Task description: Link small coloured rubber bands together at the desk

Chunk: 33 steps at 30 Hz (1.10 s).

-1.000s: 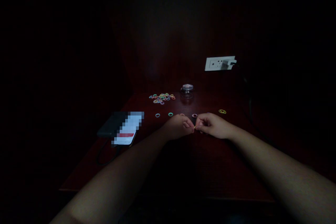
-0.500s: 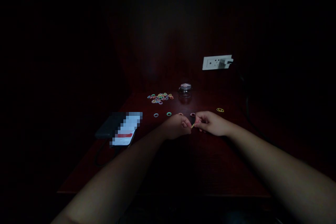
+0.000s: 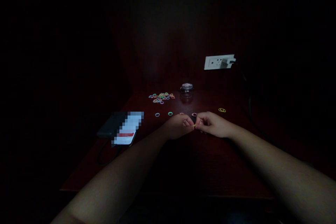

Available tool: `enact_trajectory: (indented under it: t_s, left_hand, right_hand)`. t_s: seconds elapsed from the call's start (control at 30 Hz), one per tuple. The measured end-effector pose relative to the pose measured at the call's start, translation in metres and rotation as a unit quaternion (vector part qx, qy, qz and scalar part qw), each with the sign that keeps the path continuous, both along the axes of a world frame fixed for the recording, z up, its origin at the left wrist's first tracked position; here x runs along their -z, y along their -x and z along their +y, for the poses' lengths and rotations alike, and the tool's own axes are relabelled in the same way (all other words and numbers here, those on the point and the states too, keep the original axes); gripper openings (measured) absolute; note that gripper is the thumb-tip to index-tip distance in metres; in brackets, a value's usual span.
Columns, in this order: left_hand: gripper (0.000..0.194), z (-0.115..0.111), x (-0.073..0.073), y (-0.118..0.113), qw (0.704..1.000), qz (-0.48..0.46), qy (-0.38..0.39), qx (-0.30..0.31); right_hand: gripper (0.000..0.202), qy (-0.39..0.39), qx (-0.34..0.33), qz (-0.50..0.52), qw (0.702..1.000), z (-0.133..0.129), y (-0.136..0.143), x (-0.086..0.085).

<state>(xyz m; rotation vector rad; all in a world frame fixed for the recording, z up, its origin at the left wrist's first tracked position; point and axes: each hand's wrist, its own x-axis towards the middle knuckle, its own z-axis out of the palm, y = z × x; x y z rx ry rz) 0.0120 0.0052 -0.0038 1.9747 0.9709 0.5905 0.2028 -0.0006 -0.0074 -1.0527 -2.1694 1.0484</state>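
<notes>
My left hand and my right hand meet over the middle of the dark red table, fingertips pinched close together. Between them is a small yellow hair tie, gripped from both sides; most of it is hidden by the fingers. Just beyond my hands runs a row of single hair ties: a blue one, a green one, a partly covered pinkish one and a pink one. A bit of purple shows behind my right hand. Yellow hair ties lie farther right.
A pile of mixed-colour hair ties lies at the back, beside a clear lidded jar. On the left, a lit phone rests against a dark block with a cable. A wall socket holds a plug whose cord hangs at right.
The yellow hair tie between my fingertips has turned from slanted to nearly level, and my fingertips still pinch it. The whole view has shifted slightly; the things on the table stay put.
</notes>
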Motion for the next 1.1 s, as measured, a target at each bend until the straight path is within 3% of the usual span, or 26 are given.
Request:
enact_trajectory:
  t_s: [0.57, 1.1]
  left_hand:
    - [0.013, -0.0006, -0.0048, -0.0008, 0.999, 0.027, 0.023, -0.001]
    - [0.015, 0.0088, 0.0033, 0.0061, 0.998, 0.019, 0.018, 0.056]
  right_hand:
    - [0.024, -0.013, -0.024, -0.018, 0.999, -0.0012, 0.0001, -0.0046]
    - [0.032, 0.072, -0.030, 0.025, 0.997, 0.0067, -0.0094, 0.0010]
